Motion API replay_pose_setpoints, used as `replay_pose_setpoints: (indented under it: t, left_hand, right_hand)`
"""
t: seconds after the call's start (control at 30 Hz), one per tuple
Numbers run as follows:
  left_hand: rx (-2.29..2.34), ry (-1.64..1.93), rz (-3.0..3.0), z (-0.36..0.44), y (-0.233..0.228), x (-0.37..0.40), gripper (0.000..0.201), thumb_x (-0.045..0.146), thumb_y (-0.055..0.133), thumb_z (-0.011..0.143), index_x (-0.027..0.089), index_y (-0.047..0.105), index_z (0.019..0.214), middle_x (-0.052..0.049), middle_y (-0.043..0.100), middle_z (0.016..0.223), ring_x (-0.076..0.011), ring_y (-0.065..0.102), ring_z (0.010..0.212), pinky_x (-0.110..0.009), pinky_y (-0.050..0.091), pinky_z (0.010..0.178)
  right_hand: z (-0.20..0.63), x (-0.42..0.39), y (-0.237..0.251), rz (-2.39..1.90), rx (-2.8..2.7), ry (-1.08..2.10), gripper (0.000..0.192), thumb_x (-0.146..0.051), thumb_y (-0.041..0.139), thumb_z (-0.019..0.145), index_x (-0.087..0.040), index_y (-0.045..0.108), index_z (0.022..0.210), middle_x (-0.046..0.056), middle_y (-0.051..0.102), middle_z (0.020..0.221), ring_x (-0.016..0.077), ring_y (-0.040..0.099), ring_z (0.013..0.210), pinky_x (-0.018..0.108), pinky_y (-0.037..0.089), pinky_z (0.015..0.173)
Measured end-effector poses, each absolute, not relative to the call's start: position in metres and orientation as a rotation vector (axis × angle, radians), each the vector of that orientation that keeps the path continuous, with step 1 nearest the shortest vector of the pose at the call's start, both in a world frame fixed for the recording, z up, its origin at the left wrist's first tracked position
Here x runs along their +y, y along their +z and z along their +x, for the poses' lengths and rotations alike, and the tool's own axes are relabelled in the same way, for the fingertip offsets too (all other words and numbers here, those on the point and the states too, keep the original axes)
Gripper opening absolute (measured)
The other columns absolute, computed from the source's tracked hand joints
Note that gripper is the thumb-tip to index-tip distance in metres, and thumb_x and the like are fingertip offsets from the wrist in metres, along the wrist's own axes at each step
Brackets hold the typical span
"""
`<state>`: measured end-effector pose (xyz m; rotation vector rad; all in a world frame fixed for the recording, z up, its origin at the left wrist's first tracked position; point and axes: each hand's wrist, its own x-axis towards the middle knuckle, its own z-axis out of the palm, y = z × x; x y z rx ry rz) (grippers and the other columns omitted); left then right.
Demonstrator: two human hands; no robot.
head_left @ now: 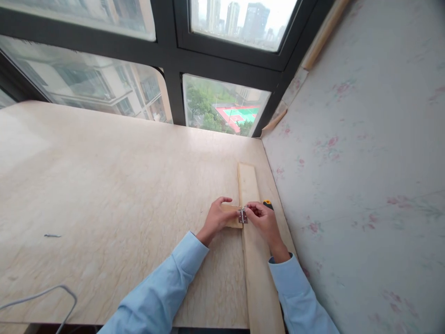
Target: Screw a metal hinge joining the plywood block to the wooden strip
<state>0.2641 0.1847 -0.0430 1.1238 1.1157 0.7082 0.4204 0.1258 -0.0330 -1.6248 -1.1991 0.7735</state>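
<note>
**Hinge placed across two pieces of wood, no fastening visible**

Hinge (242, 215), small and silver-coloured, lies open right of centre in the frame, bridging the joint between a short wooden block (232, 216) on its left and a long wooden plank (255, 260) that runs from mid-frame to the bottom edge. Whether any screws sit in its holes is too small to tell; judging by the pose, the hinge is being positioned rather than fastened, so fixing looks yet to come.

The left hand (216, 218) presses on the block, fingers curled over its far edge. The right hand (263, 220) rests on the plank, its fingers pinched narrowly on the hinge's upper corner.

Just beyond the right hand, a yellow-and-black tool handle (267, 203) peeks out. All this rests on a pale tabletop (104, 185), with flowered wallpaper (365, 162) at right and a window (222, 104) along the top.
</note>
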Motion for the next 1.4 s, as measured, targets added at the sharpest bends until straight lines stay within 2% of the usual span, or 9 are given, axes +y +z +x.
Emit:
replay_pose_setpoints:
  t: [0.3, 0.73, 0.97, 1.13, 1.4]
  left_hand:
    - [1.099, 0.708, 1.144, 0.2636, -0.0467, 0.1857, 0.06, 0.033, 0.082, 0.059, 0.011, 0.061, 0.111, -0.005, 0.067, 0.081, -0.0175, 0.062, 0.072, -0.026, 0.047, 0.063]
    - [1.098, 0.683, 1.057, 0.2643, -0.0431, 0.1857, 0.061, 0.028, 0.083, 0.057, 0.012, 0.061, 0.111, 0.001, 0.063, 0.072, -0.0144, 0.06, 0.064, -0.023, 0.046, 0.058]
    - [1.056, 0.695, 1.029, 0.264, -0.0447, 0.1865, 0.064, 0.03, 0.084, 0.054, 0.012, 0.06, 0.111, -0.001, 0.064, 0.075, -0.0149, 0.06, 0.065, -0.024, 0.045, 0.059]
    - [1.052, 0.699, 1.035, 0.2639, -0.0439, 0.1865, 0.064, 0.032, 0.085, 0.053, 0.012, 0.06, 0.109, -0.002, 0.064, 0.076, -0.0146, 0.06, 0.067, -0.024, 0.046, 0.06]
    - [1.037, 0.709, 1.047, 0.264, -0.0474, 0.187, 0.065, 0.033, 0.086, 0.053, 0.012, 0.06, 0.108, -0.001, 0.063, 0.075, -0.0145, 0.06, 0.066, -0.024, 0.046, 0.06]
  right_hand:
    - [0.4187, 0.1243, -0.0336, -1.653, -1.485, 0.538, 0.016, -0.031, 0.059, 0.085, -0.018, 0.069, 0.081, 0.003, 0.065, 0.071, 0.0148, 0.055, 0.059, 0.027, 0.044, 0.055]
    - [0.4188, 0.1254, -0.0309, -1.641, -1.662, 0.426, 0.014, -0.022, 0.057, 0.087, -0.019, 0.07, 0.083, 0.004, 0.066, 0.074, 0.0167, 0.058, 0.064, 0.028, 0.045, 0.06]
    - [0.4202, 0.1227, -0.0315, -1.63, -1.686, 0.414, 0.015, -0.023, 0.058, 0.088, -0.02, 0.07, 0.079, 0.004, 0.065, 0.072, 0.0165, 0.058, 0.063, 0.028, 0.045, 0.06]
    - [0.4208, 0.1194, -0.0316, -1.602, -1.614, 0.48, 0.017, -0.028, 0.062, 0.088, -0.018, 0.071, 0.098, 0.003, 0.063, 0.076, 0.0147, 0.056, 0.061, 0.027, 0.046, 0.058]
    - [0.4203, 0.1209, -0.0307, -1.543, -1.613, 0.484, 0.019, -0.029, 0.056, 0.093, -0.022, 0.074, 0.095, 0.006, 0.069, 0.087, 0.0183, 0.063, 0.079, 0.03, 0.051, 0.072]
